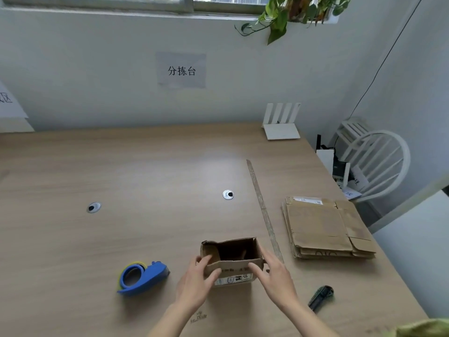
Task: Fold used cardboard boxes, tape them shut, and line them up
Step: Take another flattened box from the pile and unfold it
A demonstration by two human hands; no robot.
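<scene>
Landmark: box [232, 260], open-topped, stood on the counter [145, 171] near its front edge, printed label seen on the near wall.

Tape dispenser [143, 278], blue, roll loaded, is laid on the counter well left of the box. One grommet [93, 207] is set in the counter far left of and behind the box.

Left hand [198, 280] is placed at the box's near-left corner; thumb is hooked over the near wall, fingers are curled round the left edge, so the grip is closed on the box. Right hand [274, 271] is set against the near-right corner, fingers mostly straight and pressed on the near wall and right side, grip not closed.

Second grommet [228, 194] is seen behind the box. A long strip [263, 210] is laid on the counter just right of the box, run back from it. Knife [320, 296], dark, is laid right of and nearer than the box. Flat boxes [325, 227] are stacked well right of the box, near the counter's right edge. Router [281, 125], white, is stood far behind the box by the wall.
</scene>
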